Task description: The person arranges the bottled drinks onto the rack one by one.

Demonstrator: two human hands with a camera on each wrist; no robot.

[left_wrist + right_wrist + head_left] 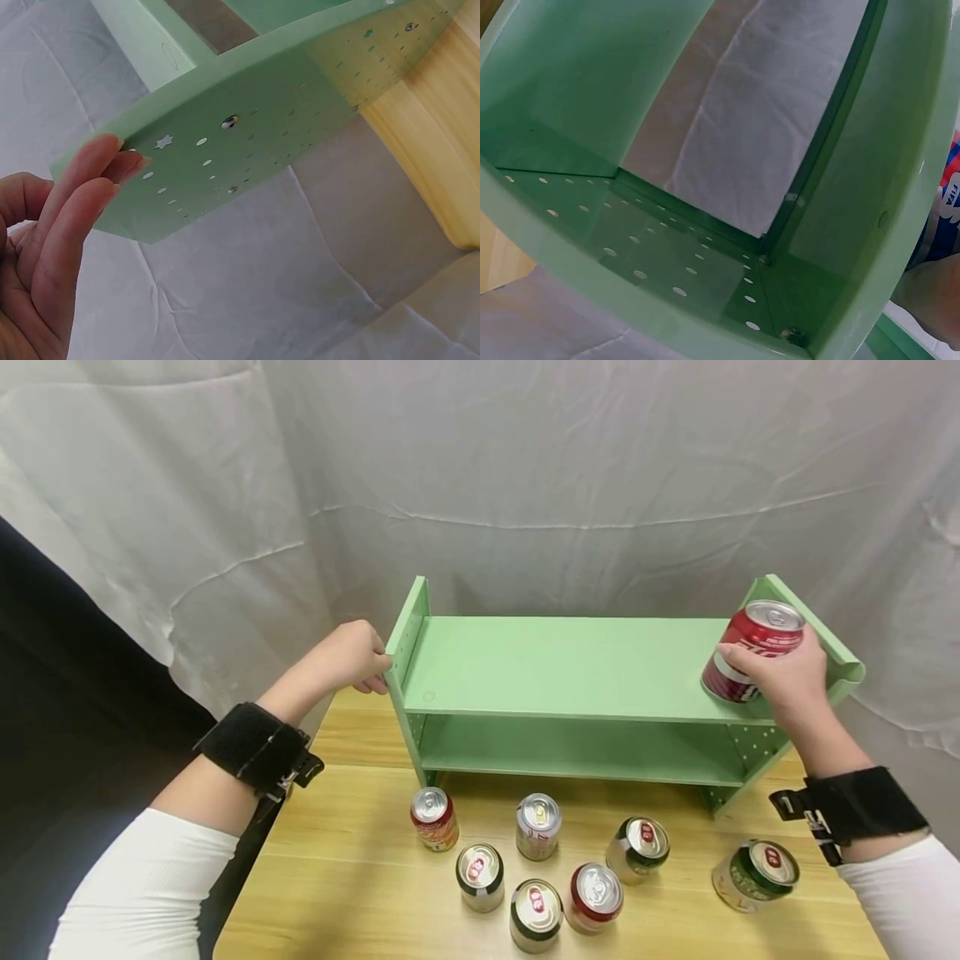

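At the right end of the green shelf's top board, your right hand point(787, 681) curls its fingers around a red can point(750, 662), the grip clamped on the can's side as it stands upright, just inside the shelf's right side panel. The right wrist view catches only a sliver of that can point(946, 214) past the shelf's edge. Your left hand point(352, 656) rests at the opposite end, its straight fingertips point(124, 161) touching the outer face of the perforated left side panel point(247, 150); that grip is apart, holding nothing. The green shelf point(562, 668) stands toward the counter's back edge, in front of a white draped cloth point(525, 485). Its lower board point(585, 747) lies in shadow beneath the top one. Along the front edge of the wooden counter point(337, 860), seven more cans stand loose: a red-and-orange can point(433, 818) nearest the shelf's left foot, a silver can point(537, 827) beside it, and a green-and-white can point(753, 875) toward the front right corner, the rest clustered between them.
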